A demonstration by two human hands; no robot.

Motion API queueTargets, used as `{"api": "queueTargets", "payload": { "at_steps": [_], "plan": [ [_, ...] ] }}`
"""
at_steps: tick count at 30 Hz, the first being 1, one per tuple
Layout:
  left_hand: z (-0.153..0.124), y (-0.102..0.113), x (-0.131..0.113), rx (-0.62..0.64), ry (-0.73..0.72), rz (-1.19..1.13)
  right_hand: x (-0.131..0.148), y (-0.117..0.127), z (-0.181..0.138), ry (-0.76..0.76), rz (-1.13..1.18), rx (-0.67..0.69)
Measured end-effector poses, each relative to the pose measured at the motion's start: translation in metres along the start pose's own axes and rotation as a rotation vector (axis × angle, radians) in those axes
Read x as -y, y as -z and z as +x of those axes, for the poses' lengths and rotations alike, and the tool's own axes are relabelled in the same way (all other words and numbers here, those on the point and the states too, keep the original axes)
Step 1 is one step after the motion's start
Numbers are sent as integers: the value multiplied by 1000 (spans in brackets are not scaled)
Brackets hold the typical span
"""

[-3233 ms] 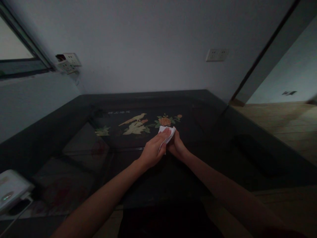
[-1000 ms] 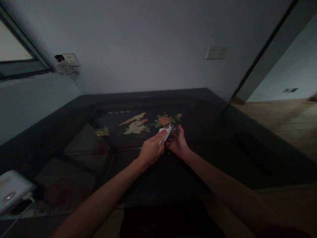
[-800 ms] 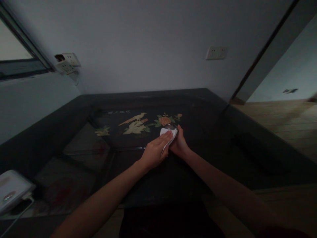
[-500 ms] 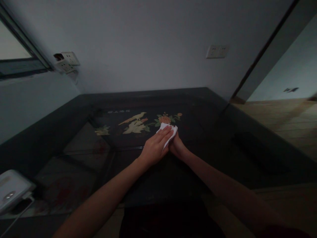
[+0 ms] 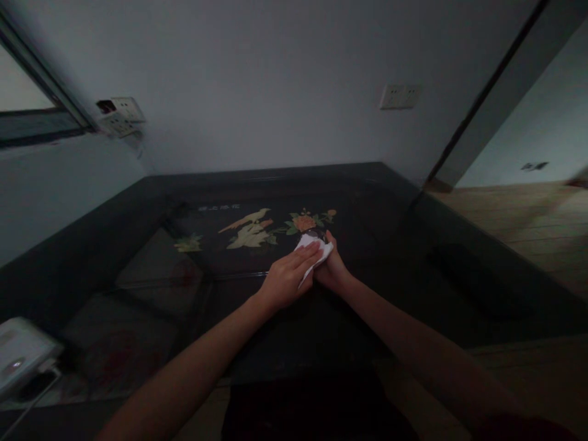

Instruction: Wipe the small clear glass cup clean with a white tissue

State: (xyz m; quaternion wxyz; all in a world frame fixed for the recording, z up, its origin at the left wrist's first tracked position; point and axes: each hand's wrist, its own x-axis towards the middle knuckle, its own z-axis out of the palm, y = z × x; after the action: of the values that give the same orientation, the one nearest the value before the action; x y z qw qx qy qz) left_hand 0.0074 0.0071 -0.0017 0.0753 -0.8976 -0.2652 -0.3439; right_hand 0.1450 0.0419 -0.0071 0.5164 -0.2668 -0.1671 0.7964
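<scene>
The wipe (image 5: 316,246) is showing white; the tabletop (image 5: 390,245) is displaying black with an orange flower (image 5: 305,222), green leaves (image 5: 293,231) and yellowish bird (image 5: 255,215).

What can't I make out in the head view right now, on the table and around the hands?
All in the head view:
Shiny object at the right hand: mostly hidden by the white cloth and left hand.
White device: cut off by the left edge.
Pale lettering: too small and blurred to read.
Dark shape: too dim to identify.
</scene>
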Motion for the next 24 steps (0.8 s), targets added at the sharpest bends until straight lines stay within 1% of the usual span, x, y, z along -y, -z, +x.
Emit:
{"api": "queueTargets", "payload": {
  "at_steps": [4, 8, 13, 16, 19, 24],
  "plan": [
    [-2, 0, 4, 5, 21, -18, 2, -3, -3, -18, 10, -9],
    [-2, 1, 7, -17, -10, -51, 4, -2, -4, -24, 1, -10],
    [0, 2, 3, -8, -20, -33, 1, 1, -1, -15, -24, -4],
    [3, 3, 1, -3, -21, -19, -3, 1, -1, 34, -37, 21],
    [5, 3, 0, 5, 15, -8, -9, 0, -1, 103, -91, 41],
    [7, 2, 0, 12, 93, -3, -16, 3, 1, 209, -198, 7]
  ]
}}
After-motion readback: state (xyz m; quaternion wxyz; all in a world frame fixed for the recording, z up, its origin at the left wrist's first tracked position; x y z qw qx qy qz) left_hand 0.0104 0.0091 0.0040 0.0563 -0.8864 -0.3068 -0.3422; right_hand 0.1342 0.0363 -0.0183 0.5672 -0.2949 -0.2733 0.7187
